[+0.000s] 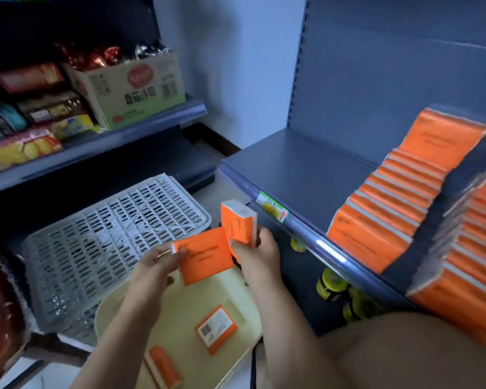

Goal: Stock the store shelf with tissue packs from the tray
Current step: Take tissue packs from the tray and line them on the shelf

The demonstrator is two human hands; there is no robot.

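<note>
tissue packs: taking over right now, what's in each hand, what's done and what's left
Left hand grips the left pack, broad face up, over the tray.
Right hand grips the right pack, upright, just below the shelf edge.
Done: rows of shelf packs stand on the shelf's right side.
Left: shelve both held packs, probably next to those rows, then the two tray packs.
</note>
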